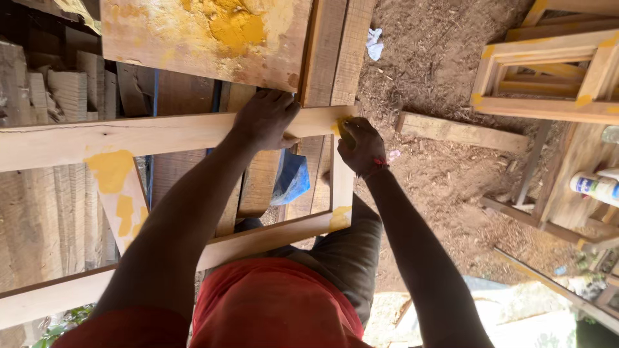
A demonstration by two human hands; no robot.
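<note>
A bare wooden frame (129,136) lies across in front of me, with yellow filler smeared on its joints. My left hand (265,120) presses flat on the frame's far rail, fingers spread over its edge. My right hand (361,145) is closed at the frame's right corner joint, where a patch of yellow filler (342,122) shows. What it grips is hidden by the fingers. A red thread is tied round that wrist.
A board (206,35) smeared with a lump of yellow filler lies beyond the frame. More filled wooden frames (548,71) stand at right on a dirt floor with shavings. A white bottle (596,187) lies at far right. Stacked planks (58,90) fill the left.
</note>
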